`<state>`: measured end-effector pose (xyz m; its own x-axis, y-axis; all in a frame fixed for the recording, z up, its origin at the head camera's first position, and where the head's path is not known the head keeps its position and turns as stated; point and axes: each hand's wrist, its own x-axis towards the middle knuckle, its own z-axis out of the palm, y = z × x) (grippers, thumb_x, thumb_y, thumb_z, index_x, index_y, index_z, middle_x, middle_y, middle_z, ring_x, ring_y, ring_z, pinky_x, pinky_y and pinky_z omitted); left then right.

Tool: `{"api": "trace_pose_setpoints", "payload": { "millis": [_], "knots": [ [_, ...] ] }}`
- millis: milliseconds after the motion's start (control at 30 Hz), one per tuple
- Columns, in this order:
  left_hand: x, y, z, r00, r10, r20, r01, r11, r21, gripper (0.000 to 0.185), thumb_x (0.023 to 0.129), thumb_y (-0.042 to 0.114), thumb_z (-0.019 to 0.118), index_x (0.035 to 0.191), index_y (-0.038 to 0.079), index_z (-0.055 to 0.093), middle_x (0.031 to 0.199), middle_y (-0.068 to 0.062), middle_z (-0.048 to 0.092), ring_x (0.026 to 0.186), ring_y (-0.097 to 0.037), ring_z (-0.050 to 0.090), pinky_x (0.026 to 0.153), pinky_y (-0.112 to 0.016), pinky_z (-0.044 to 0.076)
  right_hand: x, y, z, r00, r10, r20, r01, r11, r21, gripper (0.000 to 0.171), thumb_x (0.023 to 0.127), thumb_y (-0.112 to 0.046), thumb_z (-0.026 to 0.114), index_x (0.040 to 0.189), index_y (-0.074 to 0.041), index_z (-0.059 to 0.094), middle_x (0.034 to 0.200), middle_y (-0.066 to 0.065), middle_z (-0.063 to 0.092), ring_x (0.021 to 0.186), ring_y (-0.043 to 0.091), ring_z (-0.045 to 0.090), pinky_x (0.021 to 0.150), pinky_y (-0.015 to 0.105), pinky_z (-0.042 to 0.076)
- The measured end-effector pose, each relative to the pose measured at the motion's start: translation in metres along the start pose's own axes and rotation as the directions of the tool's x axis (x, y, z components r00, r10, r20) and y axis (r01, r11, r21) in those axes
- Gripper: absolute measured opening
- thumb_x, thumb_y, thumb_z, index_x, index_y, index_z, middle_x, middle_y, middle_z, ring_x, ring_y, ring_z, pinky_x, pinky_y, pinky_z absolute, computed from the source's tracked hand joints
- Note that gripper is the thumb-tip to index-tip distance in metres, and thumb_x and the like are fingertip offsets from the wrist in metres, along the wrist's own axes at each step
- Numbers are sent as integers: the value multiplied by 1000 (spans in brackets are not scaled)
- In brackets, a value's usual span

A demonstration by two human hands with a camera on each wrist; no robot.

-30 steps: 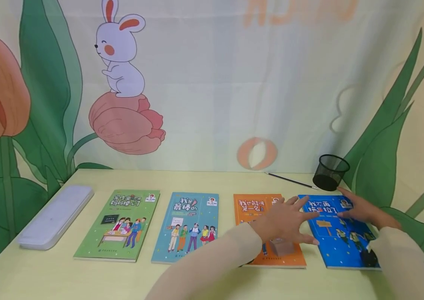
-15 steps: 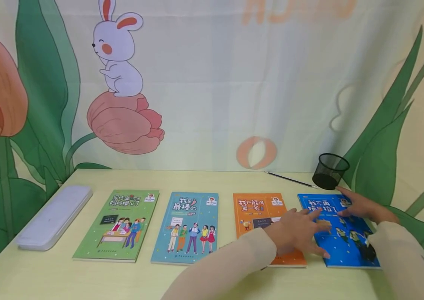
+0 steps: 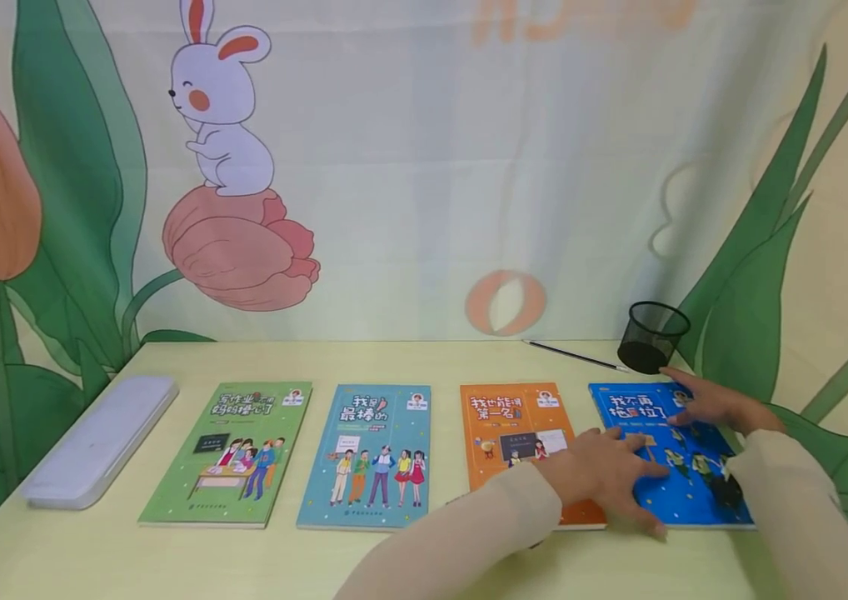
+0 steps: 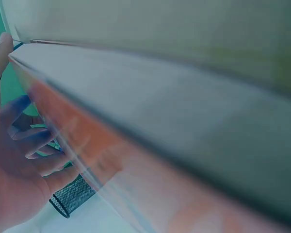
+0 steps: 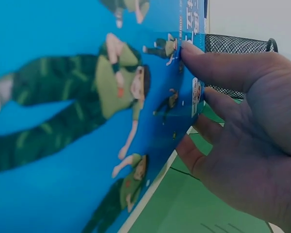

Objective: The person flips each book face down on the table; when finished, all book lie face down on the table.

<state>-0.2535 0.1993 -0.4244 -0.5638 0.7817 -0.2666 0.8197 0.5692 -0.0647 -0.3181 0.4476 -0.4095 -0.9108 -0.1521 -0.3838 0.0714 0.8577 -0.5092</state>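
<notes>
Four picture books lie in a row on the pale yellow table [image 3: 169,558]. My left hand [image 3: 611,475] lies flat with spread fingers across the right edge of the orange book [image 3: 502,433] and the left part of the blue book [image 3: 682,492]. My right hand [image 3: 709,407] is at the blue book's far right edge. In the right wrist view its thumb [image 5: 203,60] presses the blue cover [image 5: 63,121] and its fingers reach past the edge, pinching it. The left wrist view is mostly blur, with the left hand [image 4: 14,165] at the left.
A teal book [image 3: 367,454] and a green book [image 3: 232,450] lie to the left. A white pencil case [image 3: 97,437] sits at the far left. A black mesh cup [image 3: 652,336] stands just behind the blue book, with a thin black pen [image 3: 570,356] beside it. A printed curtain hangs behind.
My left hand has slid right and nearer, off the middle of the orange book and onto the blue one. My right hand stays at the blue book's far right edge.
</notes>
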Motion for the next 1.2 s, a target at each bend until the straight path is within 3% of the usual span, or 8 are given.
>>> {"api": "trace_pose_setpoints", "payload": {
  "millis": [400,567,833,967,1200],
  "knots": [
    [1,-1,0,999,37,0,-37,998,-53,75,82,78,54,149,56,30,166,18,17,153,-15,21,121,-33,30,8,-6,-8,996,-64,66,68,996,-63,89,88,-10,70,150,13,10,142,50,21,126,68,32,102,75,35],
    [2,0,0,999,45,-1,-45,998,-55,74,83,77,54,149,55,31,166,18,17,153,-15,20,122,-32,28,10,-5,-13,996,-48,76,56,992,-111,87,92,-20,70,149,13,13,141,50,22,127,69,31,102,76,34],
    [1,-1,-1,999,52,5,-52,997,-48,74,83,76,55,150,54,31,166,18,16,153,-14,19,122,-31,27,15,-2,-9,999,-6,45,10,996,-86,90,92,-35,71,146,15,19,131,48,38,111,58,53,90,62,53],
    [1,-1,-1,999,50,10,-49,998,-42,74,83,76,54,150,55,30,166,17,16,153,-14,19,122,-31,26,16,-3,-6,1000,14,24,-12,998,-69,96,91,-43,71,145,17,20,129,47,41,106,53,59,86,56,57],
    [1,-1,0,999,42,10,-42,998,-35,75,82,77,54,150,55,31,166,18,15,154,-14,19,122,-31,27,17,-1,-4,995,101,-21,-103,987,-126,110,84,-61,69,146,14,20,137,49,28,120,64,42,97,70,44]
  ]
}}
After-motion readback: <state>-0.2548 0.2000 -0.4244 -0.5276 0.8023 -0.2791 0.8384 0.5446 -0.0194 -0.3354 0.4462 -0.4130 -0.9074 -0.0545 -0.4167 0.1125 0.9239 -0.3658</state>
